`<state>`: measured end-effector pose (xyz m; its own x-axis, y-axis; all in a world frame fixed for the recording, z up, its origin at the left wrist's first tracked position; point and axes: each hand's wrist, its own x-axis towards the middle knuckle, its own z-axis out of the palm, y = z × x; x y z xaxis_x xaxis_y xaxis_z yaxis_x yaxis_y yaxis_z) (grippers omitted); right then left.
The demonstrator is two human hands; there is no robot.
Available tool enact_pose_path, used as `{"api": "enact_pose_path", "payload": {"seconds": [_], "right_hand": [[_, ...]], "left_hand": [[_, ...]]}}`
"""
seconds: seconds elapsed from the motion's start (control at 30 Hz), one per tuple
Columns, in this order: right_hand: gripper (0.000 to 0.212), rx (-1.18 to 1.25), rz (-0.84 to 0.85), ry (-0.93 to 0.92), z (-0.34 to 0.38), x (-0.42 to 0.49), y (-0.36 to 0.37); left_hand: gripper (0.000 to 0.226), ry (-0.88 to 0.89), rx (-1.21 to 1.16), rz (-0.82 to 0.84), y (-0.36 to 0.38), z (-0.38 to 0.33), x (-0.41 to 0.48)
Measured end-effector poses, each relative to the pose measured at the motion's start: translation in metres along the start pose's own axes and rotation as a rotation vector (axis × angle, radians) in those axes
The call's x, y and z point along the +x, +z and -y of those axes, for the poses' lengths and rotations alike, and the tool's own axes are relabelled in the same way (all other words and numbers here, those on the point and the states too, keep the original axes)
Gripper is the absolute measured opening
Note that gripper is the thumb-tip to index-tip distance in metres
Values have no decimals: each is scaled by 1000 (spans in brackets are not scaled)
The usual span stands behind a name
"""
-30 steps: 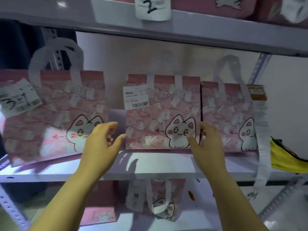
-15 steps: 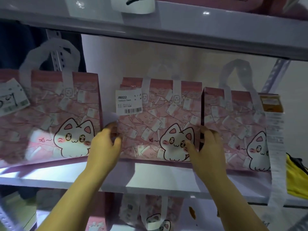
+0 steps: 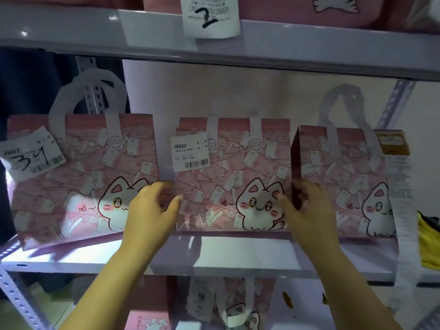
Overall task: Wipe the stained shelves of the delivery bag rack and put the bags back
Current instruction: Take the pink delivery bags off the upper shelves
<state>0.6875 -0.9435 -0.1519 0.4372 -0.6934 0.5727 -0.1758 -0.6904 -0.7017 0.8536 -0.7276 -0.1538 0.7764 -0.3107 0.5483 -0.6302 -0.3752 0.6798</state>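
The middle shelf [image 3: 238,256] runs across the lower half of the frame, with three pink cat-print bags upright on it. The left bag [image 3: 83,177] and right bag [image 3: 345,182] flank the centre bag [image 3: 228,177], which bears a white label [image 3: 189,152] reading J8022. The left hand [image 3: 152,210] clasps its left edge and the right hand [image 3: 307,206] its right edge, each grip closed on the bag.

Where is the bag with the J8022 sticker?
The J8022 bag stands mid-shelf between two matching cat bags, with the left hand and right hand at its sides.
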Motion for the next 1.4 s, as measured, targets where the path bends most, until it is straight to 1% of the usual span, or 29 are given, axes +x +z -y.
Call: {"api": "enact_pose_path", "payload": {"seconds": [0.1,0.2,0.3,0.43,0.57,0.67,0.83,0.93,1.03,1.13,1.2,1.3,1.4], "right_hand": [[19,39,-35,-24,8,-9,-10],[24,69,-41,-20,14,-22,-22],[14,31,-27,35,9,-35,-33],[12,-9,-26,119,-1,-53,-53],[8,-77,-60,143,-16,-68,-83],[3,-102,-90,169,-32,-70,-107],[3,-164,-155,186,-68,-57,-145],[9,-184,-179,209,-93,-41,-164],[24,-231,-160,209,-118,-20,-177],[42,-290,-76,182,-139,2,-184],[53,-301,7,185,-152,17,-188],[65,-284,123,205,-165,35,-188],[69,-253,216,225,-175,49,-187]], "left_hand": [[25,67,-25,21,-9,-9,-1],[24,123,-72,73,-14,-19,-4],[20,170,-134,162,-12,-28,-10],[16,208,-208,259,-2,-40,-23],[17,218,-258,368,20,-54,-39],[16,243,-248,442,38,-66,-50],[17,277,-242,499,75,-94,-62],[21,271,-215,464,103,-113,-65],[32,285,-179,375,129,-130,-64],[47,228,-138,285,152,-142,-62],[53,182,-129,231,164,-146,-63],[52,145,-144,197,176,-150,-66],[47,129,-95,198,187,-152,-69]]}}
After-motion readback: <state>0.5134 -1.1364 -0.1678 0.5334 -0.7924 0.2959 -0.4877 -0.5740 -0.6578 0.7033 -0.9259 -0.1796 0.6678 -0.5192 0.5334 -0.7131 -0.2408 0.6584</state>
